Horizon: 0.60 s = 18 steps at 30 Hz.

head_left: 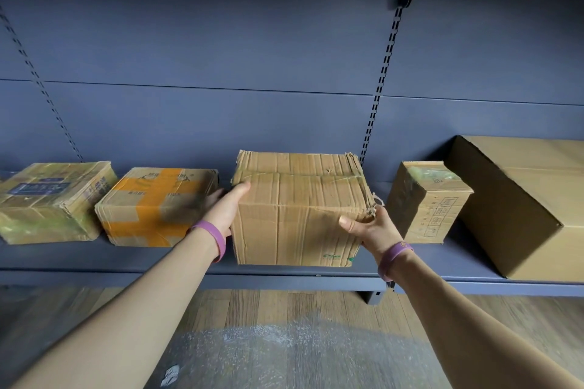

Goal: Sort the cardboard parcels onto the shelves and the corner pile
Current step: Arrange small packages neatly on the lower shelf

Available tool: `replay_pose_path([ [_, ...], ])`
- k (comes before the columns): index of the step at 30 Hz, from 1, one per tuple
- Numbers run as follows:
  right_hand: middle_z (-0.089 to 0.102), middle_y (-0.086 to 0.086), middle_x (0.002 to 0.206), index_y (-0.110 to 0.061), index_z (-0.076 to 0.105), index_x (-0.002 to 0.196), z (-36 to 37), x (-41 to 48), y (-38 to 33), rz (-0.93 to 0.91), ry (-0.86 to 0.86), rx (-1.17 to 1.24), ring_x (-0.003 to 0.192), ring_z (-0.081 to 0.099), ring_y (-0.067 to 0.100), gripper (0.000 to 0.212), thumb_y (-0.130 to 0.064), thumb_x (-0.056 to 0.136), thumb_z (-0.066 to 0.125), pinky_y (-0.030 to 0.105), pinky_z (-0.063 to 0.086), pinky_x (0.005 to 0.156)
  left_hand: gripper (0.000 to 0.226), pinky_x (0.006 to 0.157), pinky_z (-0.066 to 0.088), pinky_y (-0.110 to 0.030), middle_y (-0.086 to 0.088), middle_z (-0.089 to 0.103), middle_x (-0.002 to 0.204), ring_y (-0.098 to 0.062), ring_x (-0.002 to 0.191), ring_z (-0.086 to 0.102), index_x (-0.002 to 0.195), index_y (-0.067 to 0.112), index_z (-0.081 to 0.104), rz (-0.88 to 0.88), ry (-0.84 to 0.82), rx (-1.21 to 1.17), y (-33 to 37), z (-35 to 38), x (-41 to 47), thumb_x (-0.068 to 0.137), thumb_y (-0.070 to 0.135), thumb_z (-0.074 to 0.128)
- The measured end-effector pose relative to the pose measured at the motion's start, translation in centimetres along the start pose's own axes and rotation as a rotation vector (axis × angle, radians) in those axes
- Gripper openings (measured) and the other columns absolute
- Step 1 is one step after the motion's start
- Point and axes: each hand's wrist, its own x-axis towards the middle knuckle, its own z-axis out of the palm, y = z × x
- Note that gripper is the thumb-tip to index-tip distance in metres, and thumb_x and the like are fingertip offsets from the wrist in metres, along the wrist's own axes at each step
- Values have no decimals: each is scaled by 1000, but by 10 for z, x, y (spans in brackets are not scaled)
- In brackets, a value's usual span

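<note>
A worn, creased cardboard parcel (297, 208) stands on the blue-grey shelf (151, 257), near its front edge. My left hand (226, 205) holds the parcel's left side, thumb over its upper front edge and fingers hidden along the side. My right hand (369, 224) grips the torn right front corner, thumb on the front face and fingers round the side. Both wrists wear purple bands.
On the same shelf, left of the held parcel, lie an orange-taped box (151, 205) and a plastic-wrapped box (50, 199). To the right stand a small upright box (426, 202) and a large plain carton (531, 208). A slotted upright (379, 88) runs up the back panel. Wooden floor (284, 309) lies below.
</note>
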Motion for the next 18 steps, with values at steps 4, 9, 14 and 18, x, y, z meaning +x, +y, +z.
replay_pose_path([
  [4,59,4,127,-9,42,139,6,0,-7,75,98,98,119,56,24,122,-78,45,79,47,42,108,83,106,43,-54,-3,57,136,-30,125,52,141,27,48,18,-25,-18,-1,-3,-3,69,56,78],
  [9,50,33,131,12,41,132,4,0,-16,72,196,195,101,57,35,121,-85,62,62,49,43,101,76,107,42,-45,-2,63,126,-26,121,56,132,27,56,20,-59,-47,-5,-12,1,62,49,78],
  [14,64,7,122,-8,56,130,5,-1,-14,55,193,91,97,61,13,65,-54,86,65,22,50,68,8,101,47,-45,-17,66,116,-30,112,61,99,15,63,88,-110,94,-5,-11,-3,93,18,60],
  [18,67,3,106,-10,61,124,0,0,-8,54,193,7,87,61,10,47,-34,86,73,19,47,59,11,101,47,-51,-19,63,119,-30,105,60,96,18,57,33,-94,168,-1,-6,-2,93,29,59],
])
